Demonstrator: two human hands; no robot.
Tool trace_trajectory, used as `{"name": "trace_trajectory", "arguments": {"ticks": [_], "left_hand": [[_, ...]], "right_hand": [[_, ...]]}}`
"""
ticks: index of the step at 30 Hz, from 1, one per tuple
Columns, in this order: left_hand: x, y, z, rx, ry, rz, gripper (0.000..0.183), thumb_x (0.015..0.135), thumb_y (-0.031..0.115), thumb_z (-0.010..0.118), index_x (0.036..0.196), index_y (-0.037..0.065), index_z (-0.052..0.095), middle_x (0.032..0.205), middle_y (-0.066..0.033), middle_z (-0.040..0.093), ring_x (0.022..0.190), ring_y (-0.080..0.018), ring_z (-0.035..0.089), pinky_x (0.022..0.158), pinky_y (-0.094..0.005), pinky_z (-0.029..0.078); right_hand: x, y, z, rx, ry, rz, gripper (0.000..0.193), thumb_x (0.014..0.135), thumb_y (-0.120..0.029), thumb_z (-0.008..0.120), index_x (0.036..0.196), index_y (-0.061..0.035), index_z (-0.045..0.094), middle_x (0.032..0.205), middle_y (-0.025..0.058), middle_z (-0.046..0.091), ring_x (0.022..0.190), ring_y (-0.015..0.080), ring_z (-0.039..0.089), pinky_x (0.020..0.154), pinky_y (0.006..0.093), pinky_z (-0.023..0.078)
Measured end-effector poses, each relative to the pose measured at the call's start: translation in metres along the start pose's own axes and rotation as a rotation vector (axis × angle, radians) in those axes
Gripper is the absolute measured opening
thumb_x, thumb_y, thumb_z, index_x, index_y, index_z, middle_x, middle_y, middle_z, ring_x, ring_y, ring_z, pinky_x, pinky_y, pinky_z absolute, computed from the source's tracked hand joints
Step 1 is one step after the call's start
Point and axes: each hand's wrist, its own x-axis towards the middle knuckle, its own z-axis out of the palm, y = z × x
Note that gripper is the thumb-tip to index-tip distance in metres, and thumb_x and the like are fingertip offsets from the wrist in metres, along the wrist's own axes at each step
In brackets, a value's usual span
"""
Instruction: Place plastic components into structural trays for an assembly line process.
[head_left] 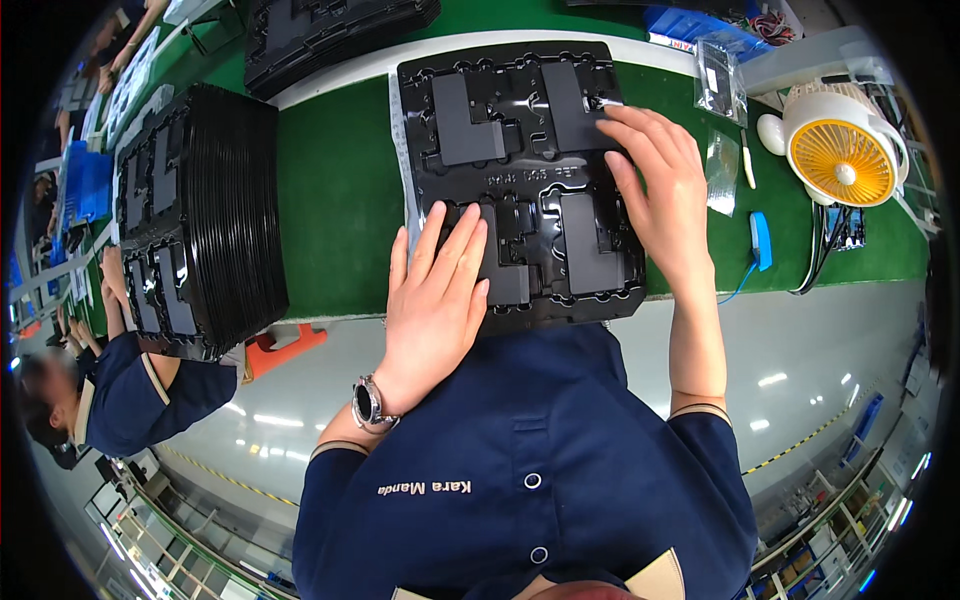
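A worker's left hand [435, 300] and right hand [655, 185] lie flat, fingers spread and holding nothing, on a black moulded tray [520, 180] on the green belt [335, 190]; uneven pressure could unseat its dark inserts [465, 120].

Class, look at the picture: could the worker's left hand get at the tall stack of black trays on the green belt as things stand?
Probably yes. The left hand lies flat on the black tray, holding nothing, and only bare green belt separates it from the stack of trays on that side.

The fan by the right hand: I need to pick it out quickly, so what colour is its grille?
Orange grille, white housing; head view.
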Motion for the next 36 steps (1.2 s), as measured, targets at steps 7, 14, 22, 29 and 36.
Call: {"name": "trace_trajectory", "arguments": {"ticks": [7,14,22,29,36], "left_hand": [[-0.012,-0.009,0.004,-0.065,0.212,-0.036,0.037,0.087,0.009,0.058,0.124,0.005,0.061,0.136,-0.0108,0.052,0.133,-0.0337,0.041,0.111,-0.0525,0.026],[0.003,-0.021,0.010,-0.128,0.336,-0.225,0.052,0.090,0.013,0.058,0.136,-0.006,0.044,0.143,-0.0199,0.042,0.136,-0.0390,0.035,0.111,-0.0461,0.029],[0.001,-0.015,0.008,-0.372,0.399,-0.234,0.049,0.094,0.013,0.056,0.137,-0.006,0.045,0.143,-0.0217,0.044,0.133,-0.0346,0.042,0.108,-0.0396,0.034],[0.013,-0.010,0.001,-1.253,0.460,-0.310,0.048,0.099,0.006,0.045,0.146,-0.002,0.035,0.142,-0.0141,0.047,0.126,-0.0164,0.047,0.107,-0.0295,0.036],[0.030,-0.015,0.008,-1.575,0.365,-0.396,0.048,0.102,0.011,0.045,0.147,-0.002,0.031,0.136,-0.0109,0.051,0.121,-0.0136,0.051,0.102,-0.0275,0.041]], "right_hand": [[-0.008,-0.001,0.016,-0.053,-0.134,-0.033,0.051,0.083,-0.029,0.069,0.126,-0.0026,0.057,0.131,0.0101,0.058,0.132,0.0277,0.045,0.113,0.0509,0.027],[-0.024,0.001,0.014,0.093,0.110,0.178,0.045,0.089,-0.016,0.063,0.129,0.0012,0.052,0.136,0.0184,0.052,0.131,0.0364,0.043,0.110,0.0488,0.031],[-0.051,-0.008,0.021,0.360,0.023,0.506,0.051,0.094,-0.025,0.058,0.131,0.0079,0.050,0.139,0.0259,0.047,0.136,0.0396,0.037,0.111,0.0446,0.031],[-0.026,-0.041,-0.043,0.749,0.188,0.520,0.052,0.092,-0.011,0.057,0.139,0.0057,0.043,0.135,0.0203,0.053,0.125,0.0249,0.051,0.105,0.0343,0.037],[0.008,-0.043,-0.059,1.000,0.199,0.499,0.057,0.093,-0.008,0.055,0.144,0.0064,0.034,0.131,0.0166,0.055,0.117,0.0184,0.054,0.101,0.0287,0.039]]}}
